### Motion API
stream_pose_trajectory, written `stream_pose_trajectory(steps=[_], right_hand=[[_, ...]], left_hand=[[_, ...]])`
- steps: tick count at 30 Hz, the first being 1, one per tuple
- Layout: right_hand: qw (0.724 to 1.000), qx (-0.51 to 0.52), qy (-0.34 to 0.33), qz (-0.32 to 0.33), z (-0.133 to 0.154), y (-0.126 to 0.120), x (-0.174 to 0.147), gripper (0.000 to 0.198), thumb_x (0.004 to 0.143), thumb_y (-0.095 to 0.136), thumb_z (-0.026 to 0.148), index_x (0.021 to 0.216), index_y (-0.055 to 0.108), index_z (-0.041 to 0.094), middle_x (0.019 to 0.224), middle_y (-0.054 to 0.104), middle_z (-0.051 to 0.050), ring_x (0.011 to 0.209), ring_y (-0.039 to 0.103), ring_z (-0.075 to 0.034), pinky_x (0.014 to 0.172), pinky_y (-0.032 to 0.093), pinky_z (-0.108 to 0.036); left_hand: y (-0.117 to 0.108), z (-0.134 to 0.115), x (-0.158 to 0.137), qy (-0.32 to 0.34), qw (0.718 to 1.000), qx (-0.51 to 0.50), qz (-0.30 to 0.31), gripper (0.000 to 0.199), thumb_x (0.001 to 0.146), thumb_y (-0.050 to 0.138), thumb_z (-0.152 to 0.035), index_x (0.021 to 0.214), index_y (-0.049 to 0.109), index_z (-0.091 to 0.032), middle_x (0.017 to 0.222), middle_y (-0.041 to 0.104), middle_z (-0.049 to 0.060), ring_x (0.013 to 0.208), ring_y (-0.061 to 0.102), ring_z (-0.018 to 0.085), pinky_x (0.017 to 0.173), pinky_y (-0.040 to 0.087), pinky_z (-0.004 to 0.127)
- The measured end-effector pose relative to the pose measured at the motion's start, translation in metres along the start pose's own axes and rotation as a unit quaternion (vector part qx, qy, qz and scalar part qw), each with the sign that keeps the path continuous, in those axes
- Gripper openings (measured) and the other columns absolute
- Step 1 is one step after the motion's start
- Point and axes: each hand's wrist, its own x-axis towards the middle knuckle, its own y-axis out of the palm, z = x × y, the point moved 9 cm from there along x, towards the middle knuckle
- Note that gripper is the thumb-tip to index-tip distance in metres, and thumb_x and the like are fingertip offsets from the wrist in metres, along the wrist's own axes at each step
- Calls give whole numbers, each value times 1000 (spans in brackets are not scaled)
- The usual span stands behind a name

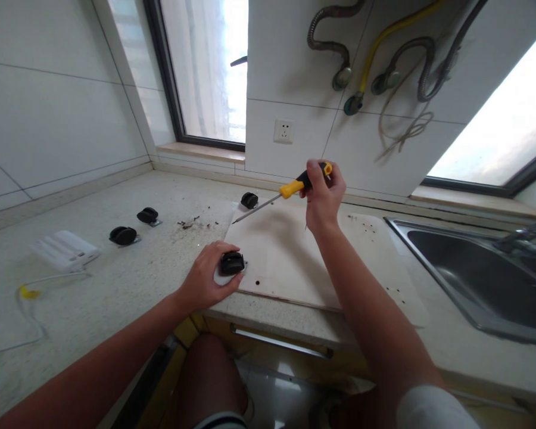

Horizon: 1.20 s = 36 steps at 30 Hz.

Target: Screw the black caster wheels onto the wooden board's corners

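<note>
My left hand (209,275) grips a black caster wheel (231,263) with a metal plate, at the near left corner of a white board (290,262) lying on the counter. In my right hand (325,193), raised above the board, is a screwdriver (292,188) with a yellow and black handle. Its shaft slants down to the left, and the tip hangs near the board's left edge, apart from the caster. Another black caster (249,200) stands at the board's far left corner. Small holes mark the board's right end.
Two loose casters (123,235) (147,215) lie on the counter to the left, near scattered screws and debris (190,224). A white power strip-like box (66,250) with a cable is farther left. On the right is a steel sink (455,262); hoses (330,44) hang on the wall.
</note>
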Motion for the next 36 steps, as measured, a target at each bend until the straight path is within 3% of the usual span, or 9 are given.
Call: stream_pose_trajectory(steps=[6,11,16,23,36], right_hand=[[970,-121,-179,113,77,58,-28,26,95,85,47,100,71,26,94,61,2,80,63,-11,67,51,-25],[931,-190,-255,180,78,74,-51,26,97,84,45,108,72,26,96,68,0,81,64,-14,67,54,-29],[912,-204,-274,226,67,74,-62,27,101,79,46,113,72,23,102,70,-1,81,64,-12,72,55,-29],[923,-181,-247,234,64,74,-68,24,103,78,43,116,72,23,108,71,-2,84,65,-13,75,56,-28],[915,-181,-242,267,54,82,-75,26,104,76,45,117,71,23,110,75,-4,87,66,-14,73,55,-27]], left_hand=[[-2,-8,2,34,999,10,-6,26,94,76,-25,119,68,-22,105,78,9,98,75,27,91,59,39],[-1,-7,1,37,999,6,-3,28,95,75,-21,122,68,-22,108,78,7,98,75,24,91,59,36],[3,0,-3,27,1000,2,8,30,95,75,-21,124,67,-22,111,76,8,102,74,24,95,59,37],[3,-2,-2,31,999,1,21,33,94,76,-20,126,68,-22,112,78,7,103,75,24,96,59,36],[2,-5,-3,37,999,15,11,31,96,76,-20,125,68,-22,113,79,7,104,76,24,97,61,36]])
